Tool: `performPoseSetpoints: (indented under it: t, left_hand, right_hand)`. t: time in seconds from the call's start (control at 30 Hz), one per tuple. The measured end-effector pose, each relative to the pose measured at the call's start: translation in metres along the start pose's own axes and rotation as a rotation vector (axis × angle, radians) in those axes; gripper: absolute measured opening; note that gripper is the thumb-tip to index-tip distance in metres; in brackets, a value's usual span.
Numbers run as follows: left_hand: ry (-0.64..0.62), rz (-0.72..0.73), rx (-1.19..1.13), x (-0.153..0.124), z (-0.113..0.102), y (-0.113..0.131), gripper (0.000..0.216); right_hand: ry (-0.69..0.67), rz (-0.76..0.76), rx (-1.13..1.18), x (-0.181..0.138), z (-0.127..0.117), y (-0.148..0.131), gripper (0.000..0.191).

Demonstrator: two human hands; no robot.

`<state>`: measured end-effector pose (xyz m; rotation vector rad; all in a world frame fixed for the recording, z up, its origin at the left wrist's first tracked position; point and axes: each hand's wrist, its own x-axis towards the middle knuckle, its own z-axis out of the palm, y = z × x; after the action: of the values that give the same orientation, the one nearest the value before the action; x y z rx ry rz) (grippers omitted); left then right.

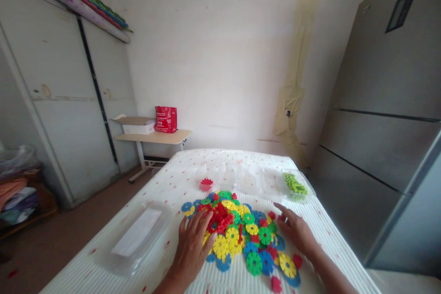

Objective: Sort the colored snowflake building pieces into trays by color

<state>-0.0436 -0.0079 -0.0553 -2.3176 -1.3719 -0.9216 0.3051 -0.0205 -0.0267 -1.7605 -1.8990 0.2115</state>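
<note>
A loose pile of notched plastic snowflake discs (232,236) in yellow, green, blue and red lies on the bed-like padded surface. My left hand (191,243) rests at the pile's left side, palm down with fingers apart. Its fingertips reach a cluster of red pieces (222,218), and whether they press on one is hard to see. My right hand (296,228) is at the pile's right edge, index finger stretched out and the other fingers loosely bent. Close to its thumb are small red pieces (272,215). Neither hand visibly holds a piece.
Behind the pile stands a row of clear plastic containers (248,179); one holds red pieces (206,184), another light green pieces (295,183). A clear tray with a white paper (138,232) lies to the left. A grey refrigerator (386,115) rises at the right.
</note>
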Motion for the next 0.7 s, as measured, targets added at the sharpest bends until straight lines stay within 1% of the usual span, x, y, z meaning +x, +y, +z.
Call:
performPoseSetpoints:
  t: [0.07, 0.17, 0.3, 0.43, 0.5, 0.57, 0.63, 0.7]
  left_hand:
    - [0.009, 0.006, 0.005, 0.0, -0.002, 0.001, 0.043]
    - [0.025, 0.014, 0.016, 0.0, -0.003, 0.003, 0.044]
    - [0.037, 0.031, 0.02, 0.0, -0.005, 0.002, 0.045]
    - [0.047, 0.058, -0.024, 0.002, -0.012, 0.004, 0.043]
    - [0.051, 0.062, -0.074, 0.005, -0.017, 0.01, 0.04]
    - [0.063, 0.049, -0.141, 0.009, -0.02, 0.021, 0.037]
    - [0.057, 0.021, -0.227, 0.013, -0.019, 0.036, 0.04]
    - [0.045, -0.022, -0.325, 0.017, -0.014, 0.051, 0.047]
  right_hand:
    - [-0.042, -0.048, -0.113, 0.007, 0.005, 0.001, 0.046]
    - [-0.099, -0.08, -0.2, 0.015, 0.01, 0.002, 0.037]
    - [-0.1, -0.119, -0.105, 0.019, 0.009, 0.003, 0.023]
    - [-0.035, -0.023, -0.035, 0.015, -0.002, 0.002, 0.008]
    - [0.012, 0.012, 0.02, 0.014, -0.008, -0.007, 0.005]
    - [0.024, 0.019, 0.134, 0.016, -0.011, -0.025, 0.007]
    - [-0.048, 0.03, 0.313, 0.018, -0.008, -0.048, 0.009]
    - [-0.169, 0.054, 0.551, 0.021, -0.001, -0.073, 0.015]
